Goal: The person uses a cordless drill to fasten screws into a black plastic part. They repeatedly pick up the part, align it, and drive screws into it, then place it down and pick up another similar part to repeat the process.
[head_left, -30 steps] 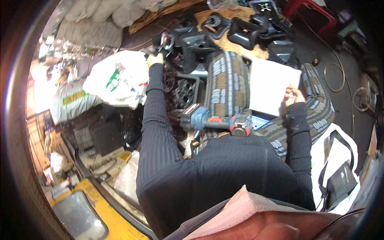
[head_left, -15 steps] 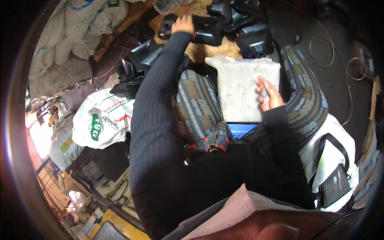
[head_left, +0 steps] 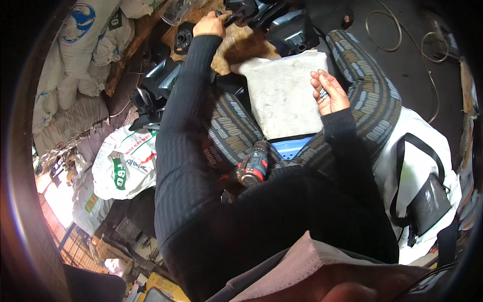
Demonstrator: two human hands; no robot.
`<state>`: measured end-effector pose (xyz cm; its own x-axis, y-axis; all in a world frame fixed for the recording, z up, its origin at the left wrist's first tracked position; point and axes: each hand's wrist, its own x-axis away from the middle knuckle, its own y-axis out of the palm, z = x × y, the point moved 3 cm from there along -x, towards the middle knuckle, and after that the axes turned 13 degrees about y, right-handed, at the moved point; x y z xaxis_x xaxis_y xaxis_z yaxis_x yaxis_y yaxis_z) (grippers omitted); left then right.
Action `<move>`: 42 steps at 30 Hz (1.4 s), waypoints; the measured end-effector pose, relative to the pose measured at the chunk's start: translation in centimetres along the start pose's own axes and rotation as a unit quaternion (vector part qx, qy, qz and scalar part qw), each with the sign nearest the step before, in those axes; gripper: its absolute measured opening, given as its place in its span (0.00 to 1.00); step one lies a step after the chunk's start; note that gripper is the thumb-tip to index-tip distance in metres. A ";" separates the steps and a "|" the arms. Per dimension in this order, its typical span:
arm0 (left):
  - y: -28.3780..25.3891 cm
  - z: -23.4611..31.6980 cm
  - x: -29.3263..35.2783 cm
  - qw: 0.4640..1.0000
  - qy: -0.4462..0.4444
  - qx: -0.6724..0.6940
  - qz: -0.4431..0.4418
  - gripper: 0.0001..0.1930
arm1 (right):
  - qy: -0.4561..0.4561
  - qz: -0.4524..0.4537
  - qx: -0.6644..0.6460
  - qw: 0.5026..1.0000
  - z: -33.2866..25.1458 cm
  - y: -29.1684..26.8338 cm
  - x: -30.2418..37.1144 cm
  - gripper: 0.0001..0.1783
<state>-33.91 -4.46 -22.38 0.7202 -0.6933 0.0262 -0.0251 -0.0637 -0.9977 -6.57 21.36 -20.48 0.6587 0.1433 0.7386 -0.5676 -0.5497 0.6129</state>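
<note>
My left hand (head_left: 210, 25) is stretched far forward, its fingers closed on a black plastic part (head_left: 230, 20) at the far edge of the pile. The hand hides much of that part. Just left of it a round black hub (head_left: 183, 39) shows. My right hand (head_left: 330, 93) is raised over the right side of a whitish cloth-covered pad (head_left: 282, 98) on my lap. Its fingers curl around small shiny metal pieces (head_left: 323, 94), perhaps screws. A cordless drill (head_left: 253, 165) with red and dark casing lies between my thighs, touched by neither hand.
More glossy black plastic parts (head_left: 292, 32) lie ahead, and others (head_left: 151, 95) to the left. A blue perforated piece (head_left: 292, 148) shows under the pad. White sacks (head_left: 126, 161) stand left, a white bag (head_left: 432, 136) right. A thin hose (head_left: 370, 30) coils on the floor.
The view has shifted. My left hand has gone from lying over a long black part to gripping one at the far edge. My right hand has tilted upward, still curled around the metal pieces.
</note>
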 end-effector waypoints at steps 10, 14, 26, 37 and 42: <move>-7.2 27.6 13.0 0.935 0.177 0.222 -0.213 0.41 | -0.117 -0.025 -0.032 0.992 -2.1 -2.4 1.1 0.10; -10.0 26.9 15.6 0.943 0.169 0.244 -0.147 0.37 | -0.125 -0.040 0.024 0.991 -1.3 -5.2 0.8 0.11; -1.8 0.9 53.2 0.832 -0.538 0.122 -0.055 0.25 | -0.006 -0.091 0.017 0.996 0.3 -4.8 -1.0 0.08; 0.3 -5.2 49.5 0.829 -0.495 0.075 -0.249 0.40 | 0.044 -0.153 0.013 0.987 1.1 -4.5 -1.6 0.13; -10.0 -1.2 37.8 0.933 -0.298 0.149 0.137 0.29 | 0.026 -0.090 -0.055 0.994 0.9 -6.2 -0.8 0.08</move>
<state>-7.27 -30.87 -11.36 0.9749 -0.1260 -0.1835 -0.1349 0.3213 -0.9373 -3.13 23.96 -25.11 0.7304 0.2749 0.6252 -0.4945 -0.4187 0.7617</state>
